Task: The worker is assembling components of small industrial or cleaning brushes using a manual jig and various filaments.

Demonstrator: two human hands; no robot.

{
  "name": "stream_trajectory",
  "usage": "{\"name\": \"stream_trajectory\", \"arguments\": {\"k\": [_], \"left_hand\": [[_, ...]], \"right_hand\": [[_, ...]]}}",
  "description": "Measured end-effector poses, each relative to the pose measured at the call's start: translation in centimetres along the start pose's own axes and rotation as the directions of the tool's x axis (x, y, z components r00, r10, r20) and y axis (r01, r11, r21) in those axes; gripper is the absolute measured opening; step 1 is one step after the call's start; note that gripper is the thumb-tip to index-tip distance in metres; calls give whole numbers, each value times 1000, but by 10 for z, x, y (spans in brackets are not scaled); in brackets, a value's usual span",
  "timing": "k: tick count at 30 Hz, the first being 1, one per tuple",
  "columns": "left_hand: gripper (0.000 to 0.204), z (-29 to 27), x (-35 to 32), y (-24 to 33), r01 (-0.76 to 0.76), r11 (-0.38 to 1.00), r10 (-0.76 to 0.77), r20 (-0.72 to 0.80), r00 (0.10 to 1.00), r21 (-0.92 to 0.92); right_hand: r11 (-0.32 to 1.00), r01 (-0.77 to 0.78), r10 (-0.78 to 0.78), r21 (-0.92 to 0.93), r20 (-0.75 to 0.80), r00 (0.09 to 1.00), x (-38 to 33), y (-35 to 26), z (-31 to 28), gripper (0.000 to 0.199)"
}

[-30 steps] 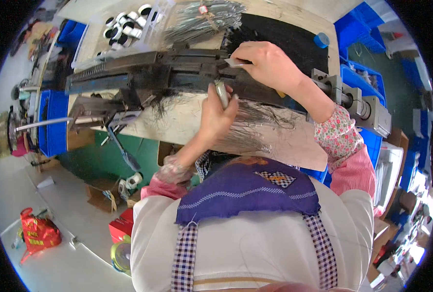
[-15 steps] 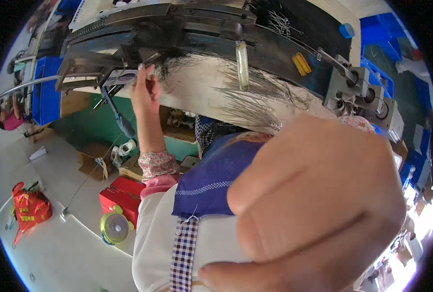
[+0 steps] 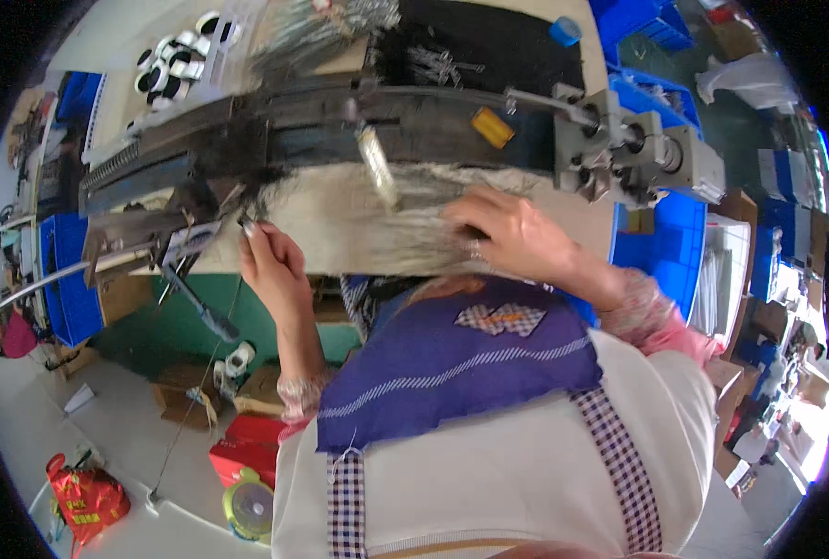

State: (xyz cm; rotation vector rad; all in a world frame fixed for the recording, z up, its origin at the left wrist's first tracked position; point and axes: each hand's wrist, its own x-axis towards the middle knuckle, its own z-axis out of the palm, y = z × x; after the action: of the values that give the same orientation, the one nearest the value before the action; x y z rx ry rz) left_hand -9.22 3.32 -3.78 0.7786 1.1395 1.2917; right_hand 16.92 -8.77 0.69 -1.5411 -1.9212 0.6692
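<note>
My left hand is raised at the table's near edge, thumb and forefinger pinched together by the dark metal fixture. A small dark tip shows at those fingers; blur hides what it is. On the pale table top, my right hand has its fingers curled down onto a loose spread of thin grey wires. Its fingertips are partly hidden among them. Behind the wires runs a long dark machine rail, with a clear-yellowish bar sticking out toward me.
A grey metal mechanism stands at the rail's right end, near a yellow block. Beyond lie a black mat with metal pieces and a tray of white-and-black rolls. Blue bins flank the right side.
My right hand has moved from close before the camera down to the wires. My left hand has drawn back slightly from the fixture. The whole view has shifted.
</note>
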Motion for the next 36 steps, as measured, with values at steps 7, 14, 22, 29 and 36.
{"name": "stream_trajectory", "arguments": {"k": [7,14,22,29,36], "left_hand": [[26,162,-34,23,468,840,-455,827,331,275],[22,173,-13,-16,558,820,-490,662,567,128],[24,162,-19,-20,277,959,-268,486,832,55],[24,166,-20,-14,358,933,-317,568,759,43],[23,158,-20,-19,411,910,-332,503,798,-50]], "right_hand": [[856,-310,128,-413,-411,903,35,102,17,24],[889,-335,226,-313,-335,915,26,77,5,22],[969,74,-79,-237,-14,997,8,3,-84,14],[980,80,-77,-181,24,997,111,47,-70,23],[953,-218,168,209,235,957,122,34,-89,30]]}}
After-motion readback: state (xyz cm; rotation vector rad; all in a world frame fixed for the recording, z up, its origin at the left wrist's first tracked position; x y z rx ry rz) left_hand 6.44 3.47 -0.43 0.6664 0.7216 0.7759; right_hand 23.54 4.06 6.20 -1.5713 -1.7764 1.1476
